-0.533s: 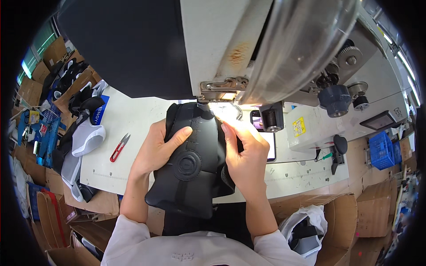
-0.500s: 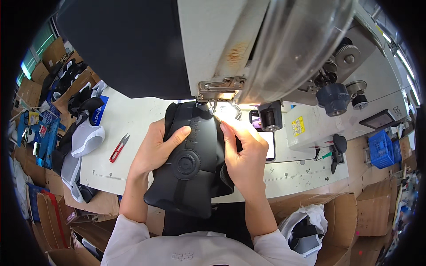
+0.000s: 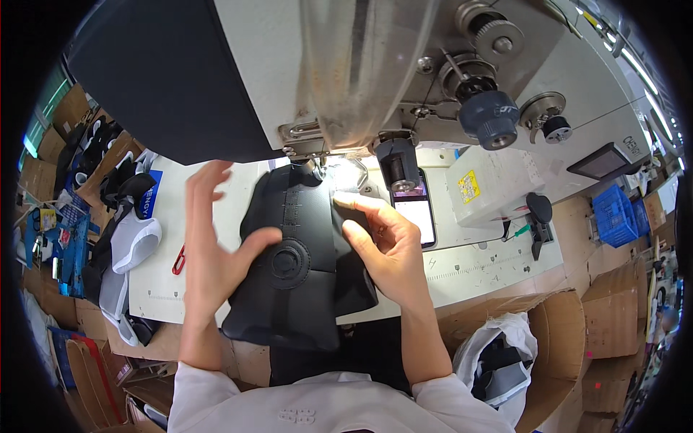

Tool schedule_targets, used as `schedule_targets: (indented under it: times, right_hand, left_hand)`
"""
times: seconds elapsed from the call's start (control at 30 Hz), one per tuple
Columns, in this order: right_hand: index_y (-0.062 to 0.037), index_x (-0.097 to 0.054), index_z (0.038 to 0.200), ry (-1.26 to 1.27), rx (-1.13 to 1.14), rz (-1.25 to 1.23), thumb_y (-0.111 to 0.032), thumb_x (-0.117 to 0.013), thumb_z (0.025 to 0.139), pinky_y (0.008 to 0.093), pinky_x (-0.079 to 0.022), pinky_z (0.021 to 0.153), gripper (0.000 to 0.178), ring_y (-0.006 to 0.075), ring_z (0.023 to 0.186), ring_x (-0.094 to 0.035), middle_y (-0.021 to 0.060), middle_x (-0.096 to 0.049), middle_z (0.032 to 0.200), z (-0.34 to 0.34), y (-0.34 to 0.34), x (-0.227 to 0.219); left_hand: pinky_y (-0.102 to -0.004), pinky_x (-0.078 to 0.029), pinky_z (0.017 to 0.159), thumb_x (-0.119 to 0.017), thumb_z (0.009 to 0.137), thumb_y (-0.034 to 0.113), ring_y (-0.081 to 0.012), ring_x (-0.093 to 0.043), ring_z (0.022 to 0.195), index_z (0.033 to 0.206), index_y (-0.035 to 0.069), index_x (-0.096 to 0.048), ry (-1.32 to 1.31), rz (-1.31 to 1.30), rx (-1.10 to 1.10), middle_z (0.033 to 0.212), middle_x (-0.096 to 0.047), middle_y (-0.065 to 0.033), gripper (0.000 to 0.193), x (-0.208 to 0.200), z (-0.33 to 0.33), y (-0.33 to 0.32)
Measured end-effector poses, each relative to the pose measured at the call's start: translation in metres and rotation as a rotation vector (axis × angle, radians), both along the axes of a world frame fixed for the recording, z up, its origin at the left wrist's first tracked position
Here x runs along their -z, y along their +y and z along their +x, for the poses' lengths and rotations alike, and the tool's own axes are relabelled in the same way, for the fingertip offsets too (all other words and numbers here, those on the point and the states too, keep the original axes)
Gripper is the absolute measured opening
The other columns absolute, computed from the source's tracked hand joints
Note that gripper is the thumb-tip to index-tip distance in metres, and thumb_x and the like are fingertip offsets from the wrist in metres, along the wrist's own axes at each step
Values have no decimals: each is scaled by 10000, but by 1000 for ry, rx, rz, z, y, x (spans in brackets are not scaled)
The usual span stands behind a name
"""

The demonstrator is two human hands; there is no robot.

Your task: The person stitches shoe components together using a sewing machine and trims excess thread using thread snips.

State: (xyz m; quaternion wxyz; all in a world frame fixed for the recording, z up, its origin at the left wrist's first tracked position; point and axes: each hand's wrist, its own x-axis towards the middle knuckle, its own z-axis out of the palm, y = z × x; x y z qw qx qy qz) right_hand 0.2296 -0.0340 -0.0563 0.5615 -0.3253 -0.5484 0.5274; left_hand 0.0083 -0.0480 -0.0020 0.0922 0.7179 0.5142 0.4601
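Note:
A black padded piece (image 3: 289,310) with a round raised disc and a row of short marks lies under the presser foot of a sewing machine (image 3: 314,167). Its near end hangs past the table edge. My left hand (image 3: 216,249) is open at its left side, blurred, fingers raised; the thumb tip is beside the disc, and whether it touches cannot be told. On the other side my right hand (image 3: 390,245) grips the piece's right edge between thumb and index finger, close to the lit needle area. The other fingers curl inward.
Red-handled thread snips (image 3: 179,261) lie left, partly behind my left hand. A phone (image 3: 415,216) rests right of the needle. Grey-and-black padded pieces (image 3: 137,242) pile at the table's left end. An open cardboard box (image 3: 563,346) with a white bag stands at lower right.
My left hand has let go of the padded piece and lifted away to the left. My right thumb and index finger have spread somewhat. The view has shifted, with the machine appearing further left.

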Motion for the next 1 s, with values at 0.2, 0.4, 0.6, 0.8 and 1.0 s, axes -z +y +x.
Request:
schedule_targets:
  times: [0.2, 0.4, 0.6, 0.8, 1.0]
  right_hand:
    - [29, -585, 1254, -65, -87, 15, -42, -601, 964, 293, -435, 1024, 299, 148, 1147, -592, 104, -657, 1201, 10, -9, 4]
    - [17, -626, 1196, -92, 2, 44, -48, -587, 977, 272, -472, 941, 231, 142, 1063, -625, 96, -684, 1143, 8, -13, 8]
    - [-21, -671, 1060, -289, 191, 247, -13, -589, 953, 285, -515, 805, 135, 166, 893, -686, 115, -730, 953, 5, -15, 3]
    - [-9, -670, 1067, -335, 160, 264, -29, -589, 954, 289, -514, 829, 141, 163, 917, -684, 115, -731, 981, 8, -11, -5]
    - [4, -673, 1090, -271, 87, 141, -68, -600, 968, 289, -501, 883, 159, 153, 971, -668, 103, -732, 1019, 12, -14, -11]
  left_hand:
    - [-592, -266, 1126, -826, 631, 578, -377, -391, 1386, 1395, 108, -553, 420, -239, 799, 1454, -484, -147, 938, -46, -12, -34]
    - [-650, -225, 1150, -872, 579, 360, -350, -374, 1407, 1406, 228, -563, 731, -311, 609, 1421, -505, -57, 894, -43, 8, -47]
    - [-634, -321, 1116, -772, 554, 20, -309, -514, 1303, 1399, 211, -570, 593, -311, 514, 1266, -568, -32, 889, -41, 15, -52]
    - [-650, -283, 1125, -798, 541, 34, -279, -570, 1205, 1418, 235, -557, 475, -385, 442, 1118, -562, -56, 931, -43, 19, -51]
    - [-614, -333, 1114, -758, 505, -9, -286, -583, 1087, 1353, 253, -616, 641, -295, 474, 1085, -544, -88, 899, -37, 22, -50]
